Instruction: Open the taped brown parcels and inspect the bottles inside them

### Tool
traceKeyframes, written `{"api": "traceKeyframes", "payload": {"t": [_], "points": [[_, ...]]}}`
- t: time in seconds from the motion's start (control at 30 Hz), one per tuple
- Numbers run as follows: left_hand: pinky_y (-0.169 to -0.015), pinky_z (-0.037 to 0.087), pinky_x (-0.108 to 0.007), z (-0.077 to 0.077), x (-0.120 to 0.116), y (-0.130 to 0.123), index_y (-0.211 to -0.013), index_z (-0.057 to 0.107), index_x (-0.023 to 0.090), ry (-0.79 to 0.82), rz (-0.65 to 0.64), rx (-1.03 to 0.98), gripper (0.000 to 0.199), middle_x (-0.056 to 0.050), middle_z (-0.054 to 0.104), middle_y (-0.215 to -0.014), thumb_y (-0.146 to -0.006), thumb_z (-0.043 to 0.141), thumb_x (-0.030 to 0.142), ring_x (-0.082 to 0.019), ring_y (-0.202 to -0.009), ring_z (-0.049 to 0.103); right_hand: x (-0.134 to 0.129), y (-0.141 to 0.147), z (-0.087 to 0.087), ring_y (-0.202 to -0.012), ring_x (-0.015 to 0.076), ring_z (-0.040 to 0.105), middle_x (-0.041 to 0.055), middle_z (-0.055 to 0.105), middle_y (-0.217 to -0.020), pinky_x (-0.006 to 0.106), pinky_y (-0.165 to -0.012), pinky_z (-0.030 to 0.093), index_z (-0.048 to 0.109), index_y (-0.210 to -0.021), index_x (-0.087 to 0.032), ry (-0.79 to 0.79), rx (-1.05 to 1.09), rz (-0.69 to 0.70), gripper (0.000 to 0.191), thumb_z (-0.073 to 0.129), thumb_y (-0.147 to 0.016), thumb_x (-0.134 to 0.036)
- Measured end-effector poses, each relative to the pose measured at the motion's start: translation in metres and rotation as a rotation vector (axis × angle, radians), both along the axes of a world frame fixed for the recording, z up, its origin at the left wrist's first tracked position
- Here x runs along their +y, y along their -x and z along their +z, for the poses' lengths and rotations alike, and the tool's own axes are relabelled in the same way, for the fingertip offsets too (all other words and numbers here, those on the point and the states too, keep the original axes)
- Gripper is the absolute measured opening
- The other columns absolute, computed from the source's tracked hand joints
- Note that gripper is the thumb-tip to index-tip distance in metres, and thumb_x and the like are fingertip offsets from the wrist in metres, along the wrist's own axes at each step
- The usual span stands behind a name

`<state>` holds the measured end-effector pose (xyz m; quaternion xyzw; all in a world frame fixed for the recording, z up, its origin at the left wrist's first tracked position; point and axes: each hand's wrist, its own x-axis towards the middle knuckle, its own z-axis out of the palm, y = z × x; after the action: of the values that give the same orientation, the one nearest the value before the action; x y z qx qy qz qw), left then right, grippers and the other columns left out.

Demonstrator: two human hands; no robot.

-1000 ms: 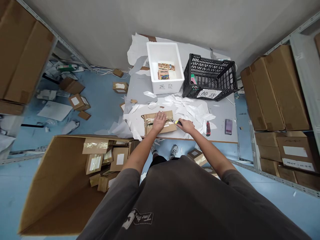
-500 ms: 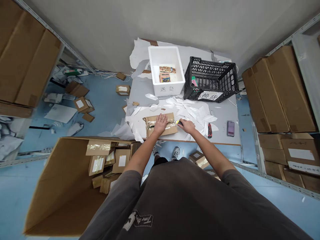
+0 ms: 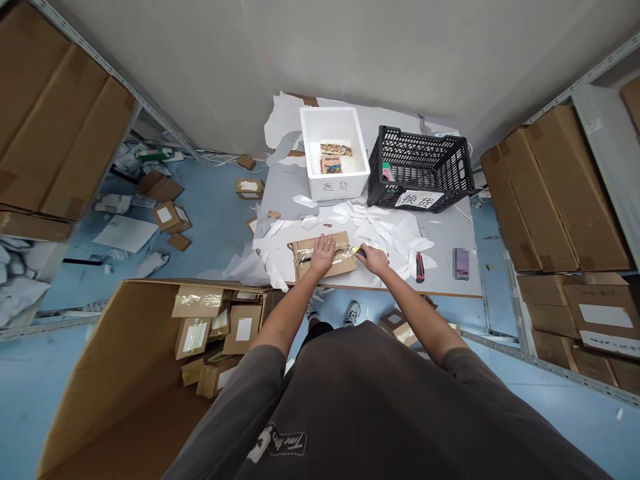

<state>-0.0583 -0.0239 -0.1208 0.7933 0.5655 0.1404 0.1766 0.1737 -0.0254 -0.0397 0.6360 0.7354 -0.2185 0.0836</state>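
A flat cardboard package [image 3: 345,264] with shiny clear tape lies at the table's front edge. Pressed flat on its middle is my left hand [image 3: 323,253], fingers spread. My right hand [image 3: 373,259] is closed around a yellow and black cutter [image 3: 359,251], whose tip is at the package's right end. Torn white paper [image 3: 385,227] is scattered behind and beside the package. To the right of my right hand lies a red and black tool [image 3: 419,267].
On the table [image 3: 450,230], a white foam box [image 3: 340,187] and a black crate [image 3: 425,163] stand at the back. A phone-like object [image 3: 461,264] lies at the right. A large open carton [image 3: 115,360] of small boxes is at the lower left, with shelves on both sides.
The view has shifted slightly, so the table appears a little lower. Both hands keep nearly the same places at the package, the cutter still at its right end.
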Motion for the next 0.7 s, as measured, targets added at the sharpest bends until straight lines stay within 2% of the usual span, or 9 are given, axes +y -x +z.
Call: {"api": "traceKeyframes", "payload": {"t": [0.1,0.23,0.33,0.4,0.47,0.53,0.6,0.7], "points": [[-0.136,0.029,-0.067,0.002,-0.002,0.001,-0.156,0.06,0.008,-0.003,0.006,0.005,0.049,-0.025,0.057,-0.163,-0.113,0.046,0.027,-0.035,-0.166,0.035,0.01,-0.002,0.002,-0.106,0.0298,0.072,0.0122,0.079,-0.124,0.033,-0.083,0.046,0.062,-0.132,-0.025,-0.029,0.034,-0.061,0.037,0.044,-0.117,-0.053],[-0.136,0.029,-0.066,0.006,-0.001,0.002,-0.152,0.063,0.007,0.007,0.011,0.018,0.047,-0.024,0.057,-0.163,-0.114,0.047,0.029,-0.036,-0.166,0.035,0.006,-0.032,-0.002,-0.104,0.0299,0.073,0.0143,0.08,-0.119,0.033,-0.086,0.047,0.062,-0.129,-0.023,-0.007,0.021,-0.14,0.033,0.052,-0.114,-0.051],[-0.137,0.029,-0.064,0.008,0.0,0.002,-0.151,0.064,0.007,0.011,0.025,0.012,0.047,-0.024,0.058,-0.163,-0.113,0.05,0.031,-0.036,-0.166,0.036,-0.015,-0.055,-0.013,-0.102,0.0288,0.074,0.0125,0.08,-0.11,0.032,-0.083,0.049,0.061,-0.125,-0.023,-0.01,0.068,-0.389,0.033,0.053,-0.112,-0.052],[-0.137,0.03,-0.063,0.008,0.001,0.004,-0.15,0.064,0.008,0.012,0.039,-0.011,0.046,-0.023,0.058,-0.163,-0.112,0.054,0.032,-0.035,-0.166,0.037,-0.032,-0.055,-0.021,-0.093,0.0258,0.074,0.0078,0.077,-0.098,0.029,-0.076,0.05,0.059,-0.116,-0.024,-0.007,0.223,-0.59,0.033,0.052,-0.11,-0.056],[-0.136,0.034,-0.061,0.009,0.004,0.007,-0.149,0.066,0.01,0.019,0.054,-0.049,0.047,-0.022,0.06,-0.162,-0.11,0.061,0.036,-0.035,-0.165,0.04,-0.047,-0.041,-0.028,-0.074,0.0215,0.069,0.0006,0.07,-0.082,0.026,-0.063,0.048,0.054,-0.108,-0.026,0.039,0.466,-0.788,0.038,0.051,-0.106,-0.064],[-0.133,0.04,-0.059,0.012,0.009,0.01,-0.146,0.068,0.012,0.037,0.088,-0.091,0.05,-0.022,0.06,-0.163,-0.106,0.068,0.042,-0.036,-0.162,0.046,-0.06,-0.017,-0.033,-0.055,0.0171,0.057,-0.0072,0.058,-0.068,0.023,-0.051,0.041,0.048,-0.105,-0.028,0.125,0.723,-0.947,0.046,0.057,-0.1,-0.073],[-0.129,0.045,-0.057,0.017,0.017,0.014,-0.143,0.071,0.012,0.074,0.119,-0.12,0.054,-0.022,0.059,-0.163,-0.102,0.074,0.047,-0.037,-0.158,0.051,-0.068,0.01,-0.036,-0.047,0.0141,0.046,-0.012,0.048,-0.061,0.021,-0.044,0.035,0.044,-0.106,-0.029,0.185,0.897,-1.046,0.055,0.067,-0.092,-0.076],[-0.128,0.047,-0.052,0.029,0.027,0.025,-0.145,0.07,0.011,0.13,0.129,-0.132,0.055,-0.021,0.06,-0.162,-0.102,0.073,0.046,-0.035,-0.154,0.055,-0.075,0.04,-0.04,-0.047,0.0132,0.045,-0.0131,0.046,-0.061,0.021,-0.042,0.035,0.042,-0.11,-0.029,0.158,0.977,-1.1,0.062,0.078,-0.085,-0.073]]}}
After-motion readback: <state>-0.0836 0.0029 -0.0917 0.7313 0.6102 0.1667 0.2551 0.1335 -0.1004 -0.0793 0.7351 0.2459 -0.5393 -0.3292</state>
